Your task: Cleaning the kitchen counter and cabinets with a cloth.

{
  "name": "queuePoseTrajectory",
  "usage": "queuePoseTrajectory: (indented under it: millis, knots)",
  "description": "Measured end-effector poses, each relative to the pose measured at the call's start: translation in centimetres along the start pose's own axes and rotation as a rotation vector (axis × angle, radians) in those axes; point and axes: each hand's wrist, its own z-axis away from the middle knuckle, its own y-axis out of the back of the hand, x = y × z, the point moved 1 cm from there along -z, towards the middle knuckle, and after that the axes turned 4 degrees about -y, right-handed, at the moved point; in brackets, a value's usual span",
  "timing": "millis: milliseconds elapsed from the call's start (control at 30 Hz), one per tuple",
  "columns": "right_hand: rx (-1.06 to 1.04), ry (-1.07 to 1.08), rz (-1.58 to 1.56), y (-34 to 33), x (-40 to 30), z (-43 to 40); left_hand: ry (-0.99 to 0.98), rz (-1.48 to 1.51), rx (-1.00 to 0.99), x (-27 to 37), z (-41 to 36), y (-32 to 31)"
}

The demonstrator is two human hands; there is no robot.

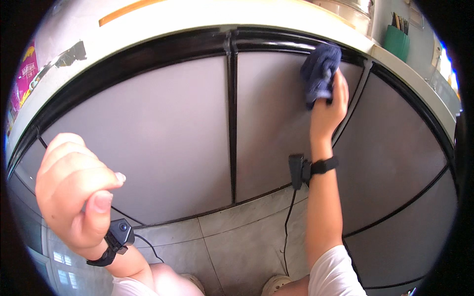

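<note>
My right hand grips a bunched dark blue cloth. The cloth lies against the upper right part of a grey cabinet door, near the black trim under the countertop. My left hand is raised at the left, its fingers curled in and the thumb close to them, with nothing visible in it. Behind it stands a wider grey cabinet door, which it does not appear to touch. A black vertical strip divides the two doors.
A white countertop runs above the doors. On it are a purple package bearing writing and a green holder with utensils. More grey panels turn along the right. Cabled wrist cameras hang near the tiled floor.
</note>
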Motion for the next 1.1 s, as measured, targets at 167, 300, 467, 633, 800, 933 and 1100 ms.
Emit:
queuePoseTrajectory:
  millis: [167,300,467,633,800,933,1100]
  knots:
    - [-0.147,0.051,-0.155,-0.8,-2.3,1.7,0.022,-0.020,-0.026,-0.2,0.2,0.4]
    - [-0.139,0.190,-0.093,0.2,-1.8,10.3,0.021,-0.047,-0.021,0.4,-0.4,-0.2]
    - [-0.469,0.329,-0.112,3.0,-1.9,17.0,0.024,-0.020,-0.053,0.1,0.1,-0.1]
    - [-0.605,0.534,-0.094,4.6,0.8,22.6,0.060,-0.018,-0.170,-0.1,0.0,0.6]
    - [-0.747,0.620,-0.119,5.9,3.0,25.0,0.142,-0.164,-0.216,-0.4,0.6,1.2]
    - [-0.823,0.635,-0.100,6.3,3.4,25.3,0.135,-0.087,-0.210,-0.5,0.2,0.2]
    - [-0.912,0.628,-0.063,7.4,4.4,26.2,0.116,-0.023,-0.225,-0.7,0.0,-0.6]
